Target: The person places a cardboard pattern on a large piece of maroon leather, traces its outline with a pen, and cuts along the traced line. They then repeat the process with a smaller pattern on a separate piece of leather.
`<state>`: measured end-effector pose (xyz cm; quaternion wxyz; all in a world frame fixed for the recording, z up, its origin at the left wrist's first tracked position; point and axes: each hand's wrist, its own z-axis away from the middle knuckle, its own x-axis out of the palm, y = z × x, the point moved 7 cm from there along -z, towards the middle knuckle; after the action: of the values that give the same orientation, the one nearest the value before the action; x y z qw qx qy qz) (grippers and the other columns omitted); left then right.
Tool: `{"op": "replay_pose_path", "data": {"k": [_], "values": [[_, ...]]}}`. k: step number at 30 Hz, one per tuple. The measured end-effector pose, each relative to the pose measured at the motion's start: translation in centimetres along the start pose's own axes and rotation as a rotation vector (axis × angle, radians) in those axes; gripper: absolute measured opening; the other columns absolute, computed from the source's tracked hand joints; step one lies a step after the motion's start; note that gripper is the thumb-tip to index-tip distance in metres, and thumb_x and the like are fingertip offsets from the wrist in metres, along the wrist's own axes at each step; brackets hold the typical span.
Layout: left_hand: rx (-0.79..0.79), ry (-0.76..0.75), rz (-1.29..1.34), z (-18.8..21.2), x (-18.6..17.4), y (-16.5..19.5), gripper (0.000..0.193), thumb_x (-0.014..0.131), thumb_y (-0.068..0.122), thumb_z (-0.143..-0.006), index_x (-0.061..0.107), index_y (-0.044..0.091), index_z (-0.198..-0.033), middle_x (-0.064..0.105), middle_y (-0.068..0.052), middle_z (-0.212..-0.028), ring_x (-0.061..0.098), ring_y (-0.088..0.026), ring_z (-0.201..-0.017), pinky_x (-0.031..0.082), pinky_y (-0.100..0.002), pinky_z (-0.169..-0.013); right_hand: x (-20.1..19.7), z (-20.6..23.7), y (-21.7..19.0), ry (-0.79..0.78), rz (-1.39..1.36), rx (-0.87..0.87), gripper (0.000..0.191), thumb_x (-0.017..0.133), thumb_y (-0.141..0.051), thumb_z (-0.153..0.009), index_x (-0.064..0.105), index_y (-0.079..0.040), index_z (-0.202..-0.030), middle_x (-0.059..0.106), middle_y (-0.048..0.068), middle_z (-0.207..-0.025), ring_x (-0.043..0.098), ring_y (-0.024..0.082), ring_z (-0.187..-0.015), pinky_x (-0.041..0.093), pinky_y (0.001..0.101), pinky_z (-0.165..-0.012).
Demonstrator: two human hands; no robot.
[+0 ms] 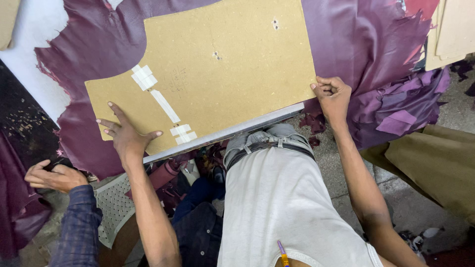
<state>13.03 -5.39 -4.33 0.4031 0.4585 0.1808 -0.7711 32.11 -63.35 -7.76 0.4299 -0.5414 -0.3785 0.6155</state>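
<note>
A: Far left?
B: Co-worker's hand (52, 176) in a plaid sleeve, on dark leather, well apart from the person's grips.
A: Left hand (126, 136)?
B: Grip wide, fingers spread, flat on the cardboard pattern (217, 69), holding nothing.
A: Pattern?
B: Lying on the maroon leather hide (356, 44) on the counter, between both grips.
A: Right hand (332, 96)?
B: Grip narrow, curled at the pattern's corner; what it holds, can't tell.

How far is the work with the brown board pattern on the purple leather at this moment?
Done: the cardboard pattern already lies flat on the purple leather. In hand: the left hand presses it down with spread fingers, and the right hand, closed in a fist, works at its lower right corner. Left: the leather around the pattern is not cut out yet.
</note>
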Motion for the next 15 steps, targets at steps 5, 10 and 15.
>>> {"op": "replay_pose_path", "data": {"k": [5, 10, 15], "values": [[0.001, -0.004, -0.02, -0.2, 0.3, -0.2, 0.166, 0.102, 0.043, -0.05, -0.015, 0.026, -0.165, -0.015, -0.045, -0.159, 0.012, -0.06, -0.151, 0.038, -0.057, -0.116, 0.2, 0.1, -0.7, 0.0, 0.024, -0.02, 0.018, 0.08, 0.0, -0.095, 0.072, 0.006, -0.11, 0.073, 0.007, -0.1, 0.065, 0.004, -0.083, 0.051, 0.0173, -0.074], [-0.008, -0.022, -0.019, -0.3, 0.5, -0.4, 0.167, 0.103, 0.043, -0.05, -0.018, 0.026, -0.164, -0.017, -0.046, -0.158, 0.01, -0.062, -0.149, 0.038, -0.056, -0.117, 0.4, 0.5, -2.1, 0.052, 0.263, -0.113, 0.019, 0.084, 0.003, -0.089, 0.074, 0.005, -0.106, 0.066, 0.007, -0.094, 0.056, 0.009, -0.075, 0.046, 0.0209, -0.068], [-0.037, -0.055, -0.057, -1.1, 0.8, -0.2, 0.169, 0.103, 0.041, -0.052, -0.023, 0.022, -0.163, -0.02, -0.049, -0.156, 0.008, -0.065, -0.149, 0.038, -0.055, -0.118, -3.1, -0.8, -2.5, 0.132, 0.233, -0.147, 0.021, 0.082, 0.002, -0.09, 0.076, 0.0, -0.11, 0.066, 0.002, -0.098, 0.059, 0.007, -0.081, 0.049, 0.0198, -0.071]]}}
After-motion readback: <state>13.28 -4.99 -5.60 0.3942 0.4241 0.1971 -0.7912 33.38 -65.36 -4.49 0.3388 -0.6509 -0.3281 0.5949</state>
